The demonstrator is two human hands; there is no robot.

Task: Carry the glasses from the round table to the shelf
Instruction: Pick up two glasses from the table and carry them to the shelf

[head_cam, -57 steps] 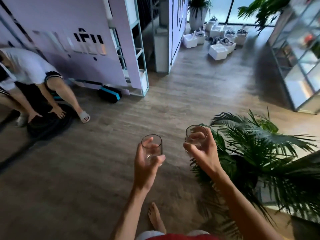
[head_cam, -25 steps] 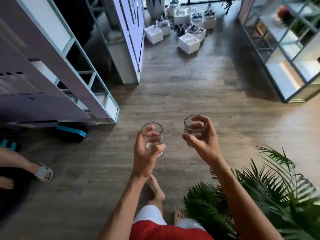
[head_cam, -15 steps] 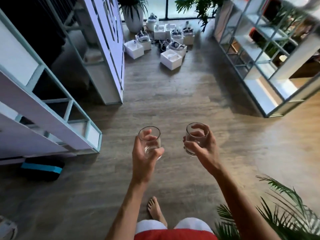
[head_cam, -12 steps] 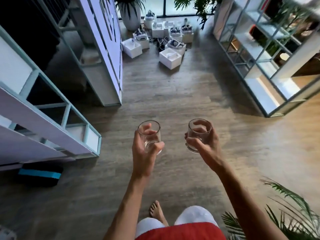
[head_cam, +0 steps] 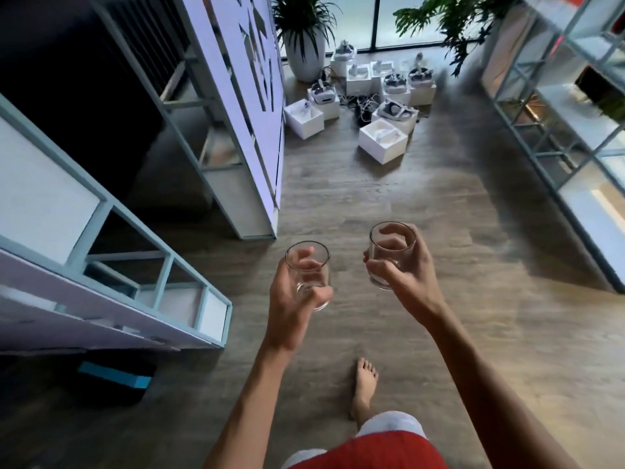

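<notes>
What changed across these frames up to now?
The person walked forward over the wood floor; the white boxes came nearer, the palm at right dropped from view. Unchanged: left hand grips the left glass, right hand the right glass, both upright.

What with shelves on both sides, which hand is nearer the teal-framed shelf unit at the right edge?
Right. The right hand, holding a clear glass tumbler, is left of the shelf unit; the left hand, holding the other tumbler, is farther left.

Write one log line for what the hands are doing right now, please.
phase: mid-carry | left hand: grips left glass, rim up | right hand: grips right glass, rim up | glasses: look empty | below: wooden floor
</notes>
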